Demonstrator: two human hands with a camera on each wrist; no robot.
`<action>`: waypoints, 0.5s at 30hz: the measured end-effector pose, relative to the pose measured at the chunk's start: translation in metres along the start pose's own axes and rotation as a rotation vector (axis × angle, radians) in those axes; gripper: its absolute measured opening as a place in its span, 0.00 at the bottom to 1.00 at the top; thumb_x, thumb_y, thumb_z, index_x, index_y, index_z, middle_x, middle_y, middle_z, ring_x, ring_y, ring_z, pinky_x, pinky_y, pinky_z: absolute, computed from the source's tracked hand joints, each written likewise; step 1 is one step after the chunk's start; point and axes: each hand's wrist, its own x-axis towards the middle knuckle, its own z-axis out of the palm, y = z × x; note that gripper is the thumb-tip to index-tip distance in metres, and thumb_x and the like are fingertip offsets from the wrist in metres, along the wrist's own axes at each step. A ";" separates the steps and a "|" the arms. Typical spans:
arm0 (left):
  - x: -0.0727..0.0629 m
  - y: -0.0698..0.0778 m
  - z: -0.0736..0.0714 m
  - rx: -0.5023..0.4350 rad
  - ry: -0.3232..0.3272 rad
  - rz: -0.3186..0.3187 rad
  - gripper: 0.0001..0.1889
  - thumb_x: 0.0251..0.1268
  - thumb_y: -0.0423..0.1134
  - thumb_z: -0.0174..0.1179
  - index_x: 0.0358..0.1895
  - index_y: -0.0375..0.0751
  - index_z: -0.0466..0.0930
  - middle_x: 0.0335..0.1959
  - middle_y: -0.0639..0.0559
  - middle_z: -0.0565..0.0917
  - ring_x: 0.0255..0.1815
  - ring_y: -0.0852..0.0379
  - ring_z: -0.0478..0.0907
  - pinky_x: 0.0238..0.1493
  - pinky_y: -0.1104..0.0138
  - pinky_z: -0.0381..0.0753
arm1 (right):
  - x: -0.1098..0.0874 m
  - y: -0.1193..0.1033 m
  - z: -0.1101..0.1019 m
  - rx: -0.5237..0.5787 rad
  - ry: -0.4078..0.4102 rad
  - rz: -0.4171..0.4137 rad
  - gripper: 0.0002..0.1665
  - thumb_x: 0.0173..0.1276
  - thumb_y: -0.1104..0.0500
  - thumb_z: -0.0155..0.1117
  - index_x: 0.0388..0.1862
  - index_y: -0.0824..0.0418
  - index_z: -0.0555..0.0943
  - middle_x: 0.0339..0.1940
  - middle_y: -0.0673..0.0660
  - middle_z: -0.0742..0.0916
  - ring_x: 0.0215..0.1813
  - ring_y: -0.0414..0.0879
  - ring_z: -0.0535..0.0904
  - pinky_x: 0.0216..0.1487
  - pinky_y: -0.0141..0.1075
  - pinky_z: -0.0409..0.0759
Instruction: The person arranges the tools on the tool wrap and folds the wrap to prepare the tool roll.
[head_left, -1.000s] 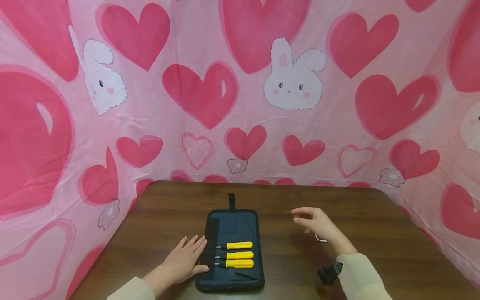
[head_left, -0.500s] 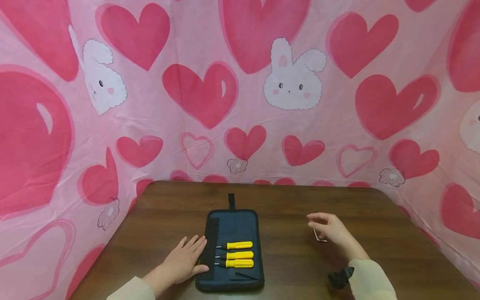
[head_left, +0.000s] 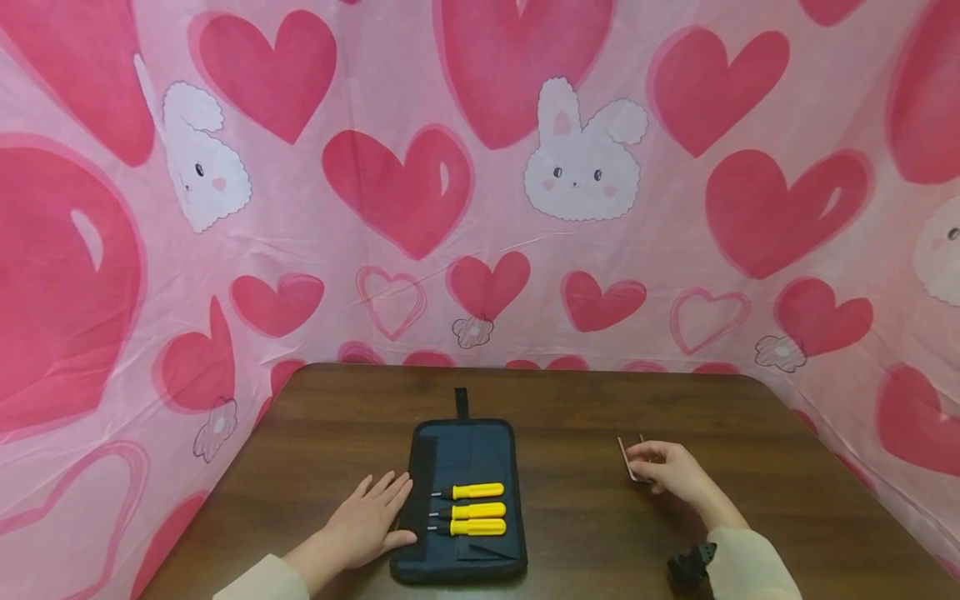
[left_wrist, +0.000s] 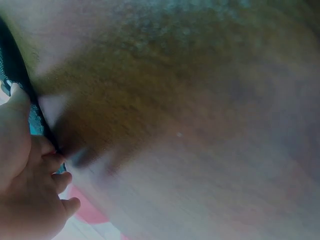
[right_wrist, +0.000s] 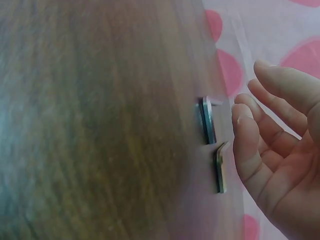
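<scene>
My left hand [head_left: 365,518] lies flat with spread fingers on the left edge of a dark blue tool pouch [head_left: 450,446]. In the left wrist view, the thumb reaches over the pouch's black border [left_wrist: 25,85]. Three yellow-handled screwdrivers [head_left: 478,527] lie side by side in the pouch, tips to the left. My right hand [head_left: 675,477] hovers with loosely bent fingers at two L-shaped hex keys [head_left: 624,457] on the table. In the right wrist view, a gap shows between the fingertips and both the upper hex key [right_wrist: 208,120] and the lower hex key [right_wrist: 220,170].
The brown wooden table [head_left: 555,417] has rounded far corners. Pink cloth [head_left: 600,242] with hearts and rabbits hangs behind and beside it. The pouch's black strap [head_left: 461,403] points away from me. A black wrist camera [head_left: 692,565] sits under my right wrist.
My right hand has moved right and a little toward me, down to the hex keys, which now show beside its fingers. The left hand and pouch have stayed in place.
</scene>
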 end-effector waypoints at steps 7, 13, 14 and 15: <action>0.000 -0.001 0.001 0.008 0.009 -0.002 0.40 0.58 0.63 0.52 0.64 0.33 0.65 0.64 0.42 0.66 0.65 0.42 0.60 0.62 0.45 0.53 | 0.000 0.009 0.000 -0.026 -0.024 0.054 0.17 0.60 0.60 0.66 0.43 0.71 0.79 0.31 0.56 0.82 0.29 0.47 0.75 0.25 0.40 0.77; 0.000 -0.002 0.002 0.002 0.005 0.004 0.40 0.58 0.63 0.51 0.65 0.33 0.65 0.65 0.42 0.66 0.65 0.42 0.60 0.62 0.46 0.53 | -0.001 0.012 0.001 -0.034 -0.036 0.079 0.13 0.58 0.61 0.67 0.38 0.69 0.79 0.28 0.53 0.80 0.27 0.46 0.73 0.25 0.40 0.76; 0.000 -0.002 0.003 0.000 0.005 0.004 0.40 0.58 0.63 0.51 0.65 0.33 0.65 0.65 0.42 0.66 0.65 0.42 0.59 0.62 0.46 0.53 | -0.001 0.012 0.001 -0.039 -0.035 0.075 0.13 0.58 0.61 0.67 0.37 0.69 0.79 0.27 0.53 0.80 0.27 0.46 0.73 0.25 0.40 0.76; 0.000 -0.002 0.002 -0.001 0.005 0.004 0.40 0.58 0.63 0.51 0.65 0.33 0.65 0.65 0.42 0.66 0.65 0.42 0.59 0.62 0.46 0.53 | -0.001 0.013 0.002 -0.044 -0.034 0.069 0.12 0.58 0.62 0.67 0.36 0.69 0.79 0.27 0.53 0.80 0.27 0.46 0.72 0.25 0.40 0.76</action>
